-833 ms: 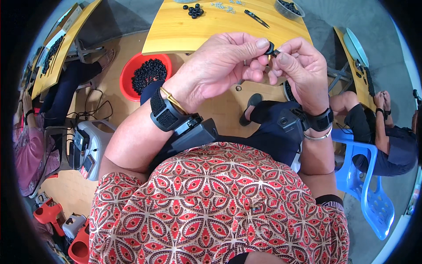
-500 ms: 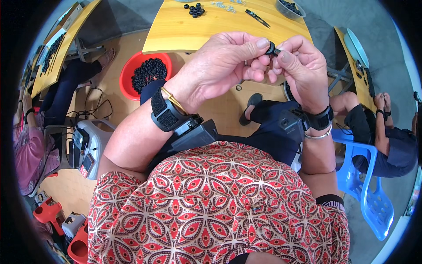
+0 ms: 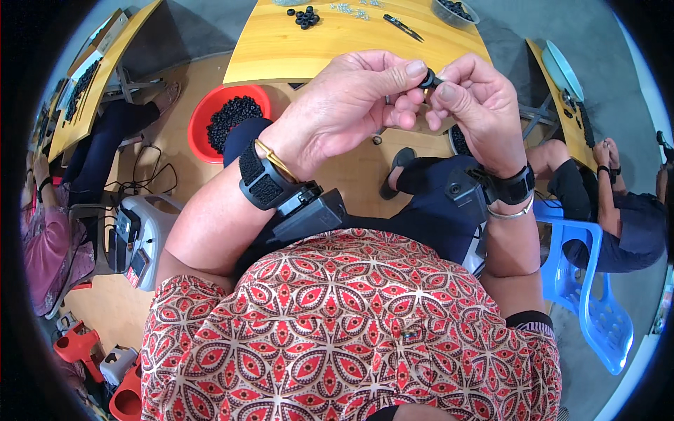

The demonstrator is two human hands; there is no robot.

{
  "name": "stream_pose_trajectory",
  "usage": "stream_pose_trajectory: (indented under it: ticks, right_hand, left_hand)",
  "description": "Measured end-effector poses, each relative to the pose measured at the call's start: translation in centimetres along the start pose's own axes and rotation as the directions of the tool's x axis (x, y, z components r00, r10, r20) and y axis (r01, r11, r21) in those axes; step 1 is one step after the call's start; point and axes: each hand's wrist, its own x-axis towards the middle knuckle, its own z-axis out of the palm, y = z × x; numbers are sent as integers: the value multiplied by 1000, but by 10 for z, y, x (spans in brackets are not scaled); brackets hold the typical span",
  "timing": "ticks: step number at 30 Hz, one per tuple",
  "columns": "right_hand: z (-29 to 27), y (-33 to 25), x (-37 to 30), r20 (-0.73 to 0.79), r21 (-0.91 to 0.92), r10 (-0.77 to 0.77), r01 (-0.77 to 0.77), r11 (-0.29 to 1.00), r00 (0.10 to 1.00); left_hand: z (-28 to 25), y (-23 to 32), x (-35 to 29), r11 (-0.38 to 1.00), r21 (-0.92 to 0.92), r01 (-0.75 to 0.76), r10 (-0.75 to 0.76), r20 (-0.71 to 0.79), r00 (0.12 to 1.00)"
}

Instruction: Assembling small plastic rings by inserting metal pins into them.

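Note:
My left hand [image 3: 358, 98] pinches a small black round part [image 3: 427, 79] between thumb and fingertips, just short of the yellow table's near edge. My right hand [image 3: 477, 105] is closed too, its thumb and forefinger on a narrow dark end that sticks out from the same part. Whether that end is a separate piece cannot be made out. Both hands are raised with their fingertips nearly meeting. On the tabletop [image 3: 281, 52] beyond lie a cluster of black round parts [image 3: 305, 18], several small clear pieces [image 3: 344, 8] and a black pen-like tool [image 3: 403, 27].
A red basin [image 3: 199, 133] of black parts stands on the floor at left. A clear tub [image 3: 456, 17] of dark parts sits at the table's far right. People work at side tables left and right. A blue plastic chair [image 3: 593, 281] stands at right, with cables [image 3: 158, 168] at left.
The whole view has shifted slightly, moving the table and basin a little up and left. Both hands keep their pinch on the black part, with only a slight shift of the fingers.

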Motion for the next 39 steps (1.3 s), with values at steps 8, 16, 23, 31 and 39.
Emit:
stream_pose_trajectory:
  ticks: [8,16,23,31,39]
  right_hand:
    - [8,-7,-9,-8,13,53,-53,998,999]
    - [12,-3,-7,-46,164,88,-79,983,995]
    - [8,3,-16,100,572,229,-245,783,968]
    - [2,8,-15,79,563,205,-214,799,976]
    - [-3,14,-16,51,542,225,-216,812,973]
  left_hand:
    - [2,1,-6,1000,29,-7,5,46,999]
    - [0,5,-2,991,130,-24,21,31,999]
    - [7,0,-4,990,133,-49,48,9,999]
    - [4,-5,1,999,48,6,-6,17,1000]
    - [-1,-10,5,999,24,34,-35,21,999]
